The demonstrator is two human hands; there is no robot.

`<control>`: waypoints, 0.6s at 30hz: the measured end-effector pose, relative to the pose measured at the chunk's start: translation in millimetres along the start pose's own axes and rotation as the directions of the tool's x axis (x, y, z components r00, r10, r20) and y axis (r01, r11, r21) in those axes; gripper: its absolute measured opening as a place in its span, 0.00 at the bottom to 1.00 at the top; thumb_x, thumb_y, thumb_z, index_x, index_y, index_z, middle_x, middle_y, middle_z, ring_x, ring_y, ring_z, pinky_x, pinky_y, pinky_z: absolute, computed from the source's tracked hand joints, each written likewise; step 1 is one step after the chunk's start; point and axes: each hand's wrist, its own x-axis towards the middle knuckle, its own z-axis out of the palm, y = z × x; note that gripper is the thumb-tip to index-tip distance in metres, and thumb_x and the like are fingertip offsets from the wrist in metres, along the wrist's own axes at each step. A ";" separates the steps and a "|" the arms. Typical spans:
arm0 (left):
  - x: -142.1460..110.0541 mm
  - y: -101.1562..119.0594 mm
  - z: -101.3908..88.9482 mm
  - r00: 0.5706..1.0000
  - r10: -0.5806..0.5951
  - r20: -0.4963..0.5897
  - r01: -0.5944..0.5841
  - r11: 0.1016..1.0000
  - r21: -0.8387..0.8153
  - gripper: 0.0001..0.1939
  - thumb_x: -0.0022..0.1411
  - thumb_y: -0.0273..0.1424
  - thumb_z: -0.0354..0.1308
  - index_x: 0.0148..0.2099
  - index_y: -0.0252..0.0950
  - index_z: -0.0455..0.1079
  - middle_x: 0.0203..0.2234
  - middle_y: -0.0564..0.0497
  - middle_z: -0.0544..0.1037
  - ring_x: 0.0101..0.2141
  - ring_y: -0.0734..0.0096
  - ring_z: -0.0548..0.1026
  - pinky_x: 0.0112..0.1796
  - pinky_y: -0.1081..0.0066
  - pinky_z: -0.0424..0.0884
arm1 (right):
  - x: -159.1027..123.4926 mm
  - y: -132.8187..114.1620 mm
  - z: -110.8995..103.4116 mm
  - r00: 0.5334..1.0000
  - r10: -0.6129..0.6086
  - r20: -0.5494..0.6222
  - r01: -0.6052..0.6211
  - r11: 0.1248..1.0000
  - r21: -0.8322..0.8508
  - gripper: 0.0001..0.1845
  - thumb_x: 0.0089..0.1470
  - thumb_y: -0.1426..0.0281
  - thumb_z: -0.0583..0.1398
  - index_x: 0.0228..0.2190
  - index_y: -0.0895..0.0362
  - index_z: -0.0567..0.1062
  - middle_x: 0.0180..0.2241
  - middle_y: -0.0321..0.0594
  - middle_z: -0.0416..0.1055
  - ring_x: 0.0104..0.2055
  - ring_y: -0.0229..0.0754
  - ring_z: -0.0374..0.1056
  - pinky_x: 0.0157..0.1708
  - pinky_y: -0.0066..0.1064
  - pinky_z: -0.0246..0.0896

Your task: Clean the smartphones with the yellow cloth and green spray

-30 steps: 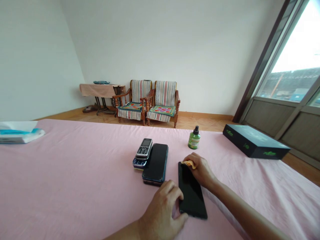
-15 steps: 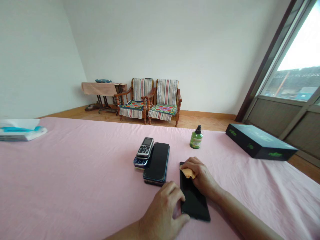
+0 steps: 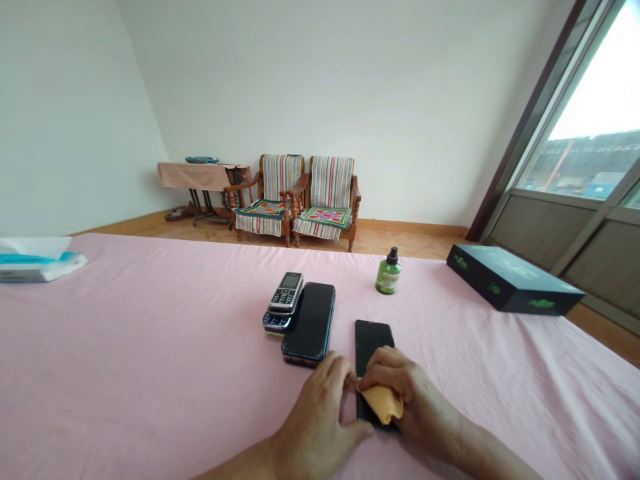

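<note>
Head view: a black smartphone (image 3: 373, 340) lies flat on a pink cloth cover (image 3: 175, 363), directly in front of the person and beneath both hands. The right hand (image 3: 425, 407) clutches a folded yellow cloth (image 3: 383, 403), its fingers bent around the fabric and pressing it onto the lower half of the screen. The left hand (image 3: 315, 420) is curved at the phone's lower left, forefinger near the side edge and thumb at the bottom; whether these fingers grip or merely steady it cannot be told.

Wiping appears to be under way on this one handset. Its upper screen is bare of the cloth and looks dark and even, but how much has been cleaned cannot be judged. Whether the stacked phones nearby are finished or waiting is likewise undetermined.

Counted: one yellow cloth; one black smartphone under the hands; one smartphone stack (image 3: 311, 320), at least two deep by its layered edge; one silver keypad phone (image 3: 287, 293) resting on one blue keypad phone (image 3: 277, 323), just beside that stack; one green bottle (image 3: 388, 277) with a black cap, upright; one black box (image 3: 530, 293); one tissue pack (image 3: 45, 270). Behind stand two wooden armchairs (image 3: 327, 217) and one side table (image 3: 195, 175).
</note>
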 end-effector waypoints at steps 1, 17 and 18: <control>0.2 -0.4 0.1 1.000 0.001 0.003 -0.001 1.000 0.003 0.18 0.46 0.19 0.66 0.35 0.37 0.61 0.36 0.53 0.68 0.37 0.66 0.67 0.40 0.69 0.64 | -1.2 -3.0 -1.9 0.999 0.012 0.035 -0.012 1.000 0.014 0.10 0.48 0.80 0.61 0.31 0.56 0.79 0.32 0.41 0.72 0.34 0.41 0.66 0.35 0.32 0.56; 1.1 -1.5 -1.3 0.998 0.042 0.053 -0.046 0.997 0.058 0.27 0.41 0.26 0.76 0.44 0.33 0.71 0.42 0.47 0.72 0.45 0.58 0.71 0.47 0.64 0.67 | 11.6 34.5 -24.9 0.938 0.146 -0.313 -0.134 0.989 0.061 0.13 0.48 0.80 0.56 0.31 0.56 0.79 0.30 0.40 0.73 0.31 0.39 0.69 0.31 0.29 0.61; 0.8 -1.3 -1.2 0.998 0.045 0.048 -0.048 0.997 0.063 0.26 0.42 0.25 0.75 0.44 0.33 0.71 0.41 0.47 0.73 0.45 0.58 0.71 0.48 0.63 0.67 | 14.8 43.7 -21.7 0.916 0.132 -0.379 -0.136 0.991 0.016 0.14 0.48 0.80 0.56 0.31 0.56 0.79 0.30 0.40 0.73 0.32 0.40 0.69 0.32 0.30 0.61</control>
